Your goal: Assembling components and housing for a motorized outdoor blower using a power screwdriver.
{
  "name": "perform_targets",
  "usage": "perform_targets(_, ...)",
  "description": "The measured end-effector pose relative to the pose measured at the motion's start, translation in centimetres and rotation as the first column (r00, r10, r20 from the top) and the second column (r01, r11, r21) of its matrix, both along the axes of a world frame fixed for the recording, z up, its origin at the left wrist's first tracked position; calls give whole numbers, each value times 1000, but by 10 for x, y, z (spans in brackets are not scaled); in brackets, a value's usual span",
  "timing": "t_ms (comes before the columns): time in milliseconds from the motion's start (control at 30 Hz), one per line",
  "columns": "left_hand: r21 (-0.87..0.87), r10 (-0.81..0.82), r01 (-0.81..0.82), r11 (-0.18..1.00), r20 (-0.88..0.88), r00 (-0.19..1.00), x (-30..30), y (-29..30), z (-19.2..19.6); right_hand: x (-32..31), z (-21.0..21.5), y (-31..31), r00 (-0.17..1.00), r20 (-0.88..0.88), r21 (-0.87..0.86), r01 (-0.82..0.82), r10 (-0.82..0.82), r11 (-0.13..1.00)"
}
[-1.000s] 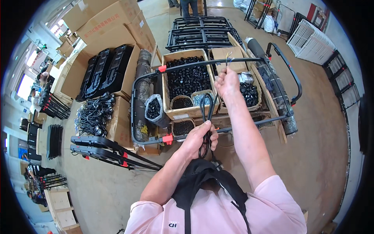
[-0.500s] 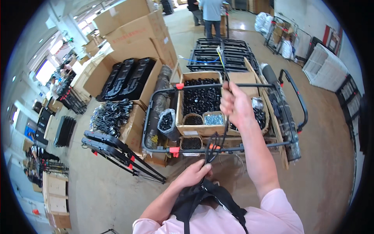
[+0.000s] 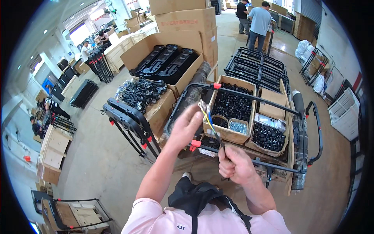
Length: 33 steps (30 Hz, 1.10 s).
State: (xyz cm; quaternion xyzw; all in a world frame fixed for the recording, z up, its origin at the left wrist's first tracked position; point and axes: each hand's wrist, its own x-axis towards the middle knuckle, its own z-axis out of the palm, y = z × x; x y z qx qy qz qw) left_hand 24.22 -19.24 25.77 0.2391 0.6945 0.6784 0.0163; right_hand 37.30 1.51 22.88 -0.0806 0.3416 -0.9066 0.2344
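A black cable (image 3: 219, 141) runs up and left out of my right hand (image 3: 236, 163), whose fingers are wrapped round it. Its stripped end splits into yellow and blue wires (image 3: 209, 118) with small pale, metallic-looking tips (image 3: 202, 105). Beside those tips is my left hand (image 3: 186, 126), thumb and fingers pointing up. Motion smears its fingertips, so a grip on the wires cannot be made out. Both hands are over the near side of a black tubular frame (image 3: 255, 94) with red clips, which lies across the boxes.
Under the frame, a carton (image 3: 230, 135) holds black caps and small tubs of hardware; another box (image 3: 269, 136) holds more black parts. Bundled cables (image 3: 142, 93) lie on a carton at left. Folded black frames (image 3: 126, 117) lean nearby. Two people stand at the back.
My view has swung left. My right hand has come down with the cable, and my left hand has gone from the lower cable bunch up to the wire ends.
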Motion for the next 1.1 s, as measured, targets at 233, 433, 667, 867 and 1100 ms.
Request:
perform_targets(233, 436, -384, 217, 874, 343, 858, 9, -5, -53, 5, -24, -17, 987, 157, 31, 14, -19, 999)
perform_targets(433, 589, -536, 209, 781, 460, 708, 2, -43, -82, -7, -57, -37, 982, 188, 92, -55, 37, 994)
perform_targets(667, 630, -541, 7, 776, 661, 521, 4, -86, -116, -33, -115, -69, 969, 149, 426, -244, 198, 871)
perform_targets(867, 239, -220, 42, 970, 792, 569, -13, -137, -210, -50, -191, -114, 983, 74, 814, -158, 169, 558)
perform_targets(1100, 30, -97, 161, 987, 899, 427, -47, -164, -298, -58, -266, -155, 988, 112, 866, -148, 103, 478)
